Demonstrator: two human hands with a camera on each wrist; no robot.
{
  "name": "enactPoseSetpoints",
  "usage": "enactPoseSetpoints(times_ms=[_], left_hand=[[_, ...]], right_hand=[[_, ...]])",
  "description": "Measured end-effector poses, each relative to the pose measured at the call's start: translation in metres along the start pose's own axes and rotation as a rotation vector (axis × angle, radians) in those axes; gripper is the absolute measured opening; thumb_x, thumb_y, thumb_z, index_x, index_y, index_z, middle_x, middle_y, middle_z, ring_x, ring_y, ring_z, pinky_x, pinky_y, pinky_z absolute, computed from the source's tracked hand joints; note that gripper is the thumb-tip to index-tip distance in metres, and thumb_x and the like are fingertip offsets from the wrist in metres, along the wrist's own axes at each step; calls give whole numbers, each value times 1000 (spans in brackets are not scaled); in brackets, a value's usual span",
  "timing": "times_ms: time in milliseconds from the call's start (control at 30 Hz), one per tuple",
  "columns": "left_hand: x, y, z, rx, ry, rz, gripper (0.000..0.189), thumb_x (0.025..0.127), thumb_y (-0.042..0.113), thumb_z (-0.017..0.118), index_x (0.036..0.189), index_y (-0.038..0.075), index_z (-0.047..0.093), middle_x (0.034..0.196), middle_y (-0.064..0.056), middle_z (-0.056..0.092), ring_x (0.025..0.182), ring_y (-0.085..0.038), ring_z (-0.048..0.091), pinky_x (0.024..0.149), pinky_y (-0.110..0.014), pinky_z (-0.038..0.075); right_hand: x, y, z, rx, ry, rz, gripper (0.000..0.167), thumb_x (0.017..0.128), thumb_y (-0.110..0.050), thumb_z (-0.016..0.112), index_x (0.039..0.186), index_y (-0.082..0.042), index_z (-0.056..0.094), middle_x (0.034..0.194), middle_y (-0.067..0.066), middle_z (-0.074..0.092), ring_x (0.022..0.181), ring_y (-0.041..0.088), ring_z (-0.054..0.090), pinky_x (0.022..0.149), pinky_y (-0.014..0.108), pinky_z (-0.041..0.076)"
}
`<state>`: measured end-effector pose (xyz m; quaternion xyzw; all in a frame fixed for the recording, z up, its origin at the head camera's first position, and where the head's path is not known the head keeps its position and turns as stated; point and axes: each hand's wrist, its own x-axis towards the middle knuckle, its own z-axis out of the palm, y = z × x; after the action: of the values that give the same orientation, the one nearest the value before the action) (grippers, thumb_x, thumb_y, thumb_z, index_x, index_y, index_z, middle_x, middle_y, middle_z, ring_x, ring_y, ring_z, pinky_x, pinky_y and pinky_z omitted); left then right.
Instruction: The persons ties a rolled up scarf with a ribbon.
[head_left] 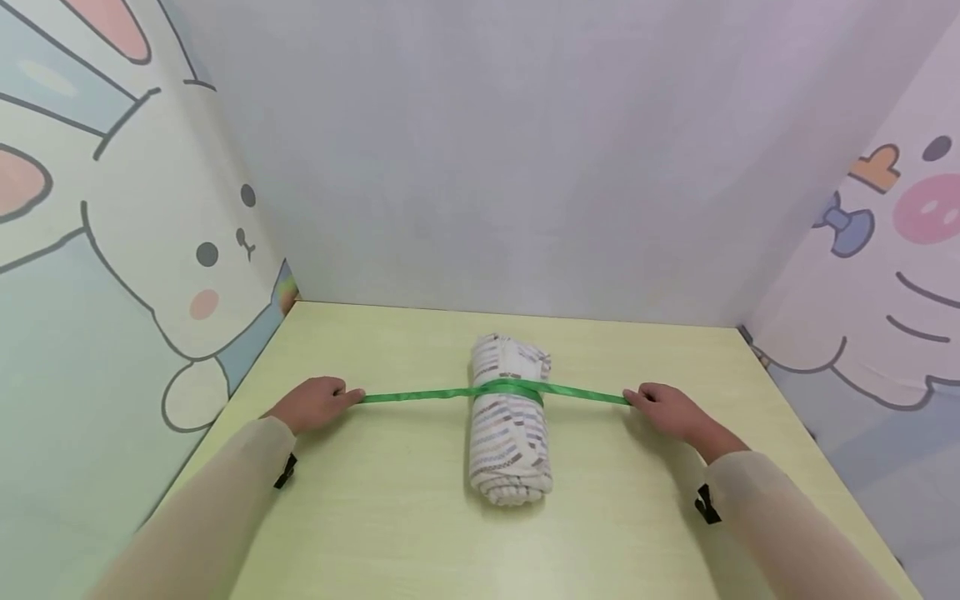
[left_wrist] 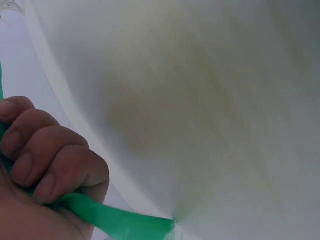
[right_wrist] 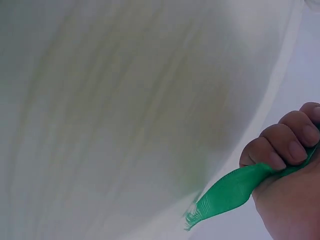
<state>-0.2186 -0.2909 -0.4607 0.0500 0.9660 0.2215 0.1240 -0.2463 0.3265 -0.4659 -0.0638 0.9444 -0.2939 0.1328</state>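
A rolled white cloth (head_left: pixel 510 450) with striped bands lies lengthwise on the table in the head view. Around its middle runs a green ribbon (head_left: pixel 420 396), crossed on top and stretched out nearly straight to both sides. My left hand (head_left: pixel 315 404) grips one end at the left; my right hand (head_left: pixel 672 414) grips the other at the right. In the left wrist view, curled fingers (left_wrist: pixel 55 150) press the ribbon to the palm, and a loose tail (left_wrist: pixel 120 220) sticks out below. The right wrist view has a similar free tail (right_wrist: pixel 230 195) coming out of the fist.
The pale yellow table (head_left: pixel 375 517) ends at a plain light curtain (head_left: pixel 510 167) behind. Printed panels stand at both sides, a rabbit (head_left: pixel 165 225) on the left and a pig (head_left: pixel 885 275) on the right.
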Motion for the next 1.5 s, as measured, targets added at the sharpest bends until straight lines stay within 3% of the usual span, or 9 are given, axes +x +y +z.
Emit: enactPoseSetpoints(times_ms=[567,833,1000,1100,1233,1500], left_hand=[[1,9,5,94,-24,3,44,101,54,59,83,14,53,74,-2,49,70,-18,46,66,-34,36],[0,10,0,116,10,30,30,101,40,64,91,13,54,82,-1,54,77,-19,51,70,-37,41],[-6,18,-12,111,38,40,27,103,33,63,106,6,59,103,-10,61,92,-26,57,80,-45,48],[-10,26,-16,104,78,50,36,103,33,62,122,2,58,125,-17,60,111,-34,59,93,-53,49],[-19,48,-9,9,108,84,45,104,35,62,132,1,56,138,-20,56,125,-39,55,101,-57,46],[-30,88,26,-290,76,139,43,105,38,62,134,7,59,133,-10,61,121,-31,59,101,-52,48]], right_hand=[[5,-8,13,-170,-12,-50,46,104,-54,54,83,-13,50,70,2,44,66,18,44,63,34,36],[5,-13,13,-244,-16,-63,36,103,-44,61,89,-12,54,74,3,49,69,19,47,63,34,38],[5,-19,9,-283,32,-144,32,103,-34,64,111,-3,64,96,8,64,87,26,60,78,46,51],[1,-25,8,-267,59,-188,39,104,-33,62,123,1,64,116,17,66,108,38,62,94,57,49],[-6,-38,12,-209,69,-217,42,104,-35,62,128,0,63,128,19,63,123,43,56,100,60,45],[-17,-74,34,-72,117,-284,44,105,-42,61,129,-5,63,130,13,63,125,38,57,101,58,46]])
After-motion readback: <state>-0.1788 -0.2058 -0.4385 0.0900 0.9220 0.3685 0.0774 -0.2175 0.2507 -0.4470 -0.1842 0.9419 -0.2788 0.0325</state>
